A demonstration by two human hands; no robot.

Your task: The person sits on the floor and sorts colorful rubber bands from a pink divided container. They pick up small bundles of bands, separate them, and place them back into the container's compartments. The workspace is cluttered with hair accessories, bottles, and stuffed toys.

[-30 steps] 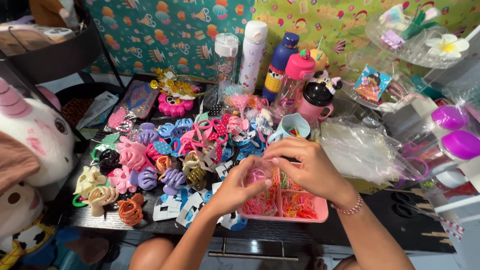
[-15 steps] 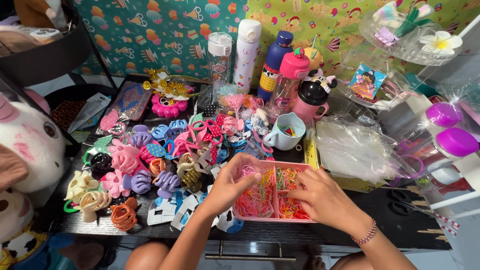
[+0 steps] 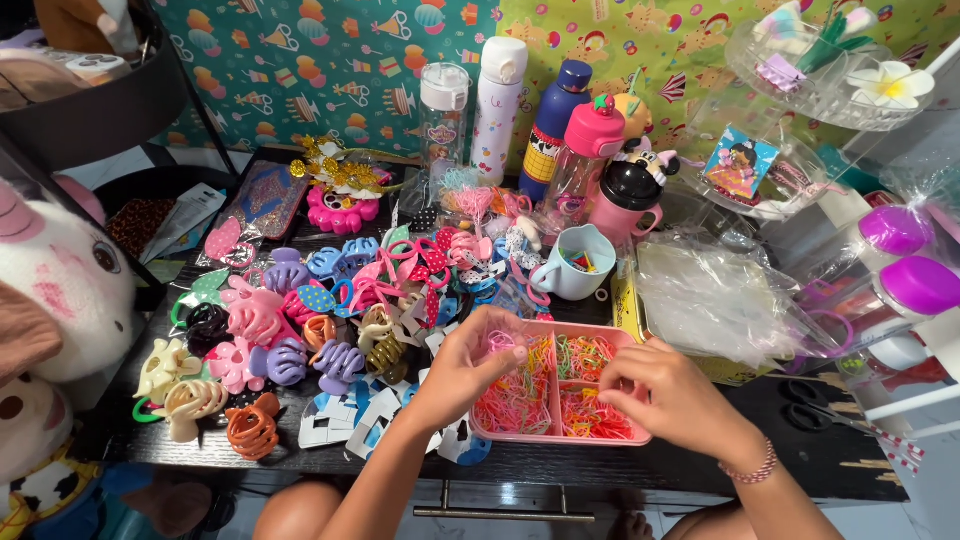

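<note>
A pink divided tray (image 3: 548, 437) full of small coloured elastic hair bands (image 3: 585, 357) sits at the front of a black table (image 3: 820, 465). My left hand (image 3: 468, 362) rests on the tray's left rim, fingers pinched on a small pink band over the left compartment. My right hand (image 3: 672, 395) hovers over the lower right compartment, fingertips pinched down into the bands there. A beaded bracelet (image 3: 752, 468) circles my right wrist.
Many plastic hair claws (image 3: 255, 318) and clips cover the table's left half. A pale blue cup (image 3: 577, 263) and several drink bottles (image 3: 497, 95) stand behind the tray. Clear plastic bags (image 3: 715, 295) lie at right, purple-capped containers (image 3: 915, 285) farther right, plush toys (image 3: 50, 290) at left.
Both hands have come down from above the tray. The left hand now sits at the left compartment and the right hand has moved to the lower right compartment.
</note>
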